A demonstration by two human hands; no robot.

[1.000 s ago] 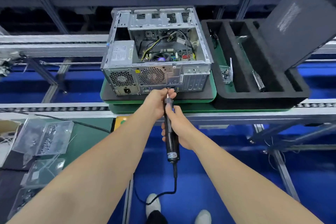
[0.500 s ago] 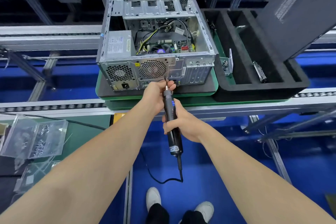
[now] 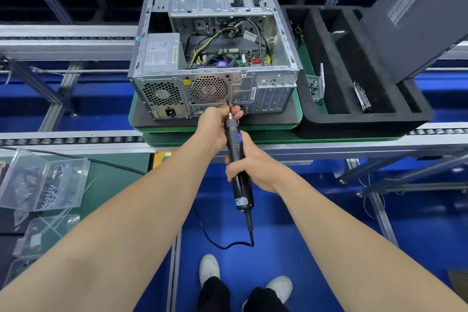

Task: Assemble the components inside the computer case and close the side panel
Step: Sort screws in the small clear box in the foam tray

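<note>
Holding a tool to the back of the open silver metal computer case [image 3: 217, 78], upper middle of the frame.
At upper right, the dark grey side panel [image 3: 417, 15] stands tilted over a black foam tray [image 3: 354, 119], off the case. The right hand [image 3: 255, 170] grips the black corded electric screwdriver [image 3: 233, 145]; the left hand [image 3: 214, 125] pinches its tip at the case's rear.

Open computer case [image 3: 243, 88]; side panel [image 3: 415, 15] apparently alongside

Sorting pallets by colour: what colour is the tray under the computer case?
The tray is green, clearest in the head view.
</note>
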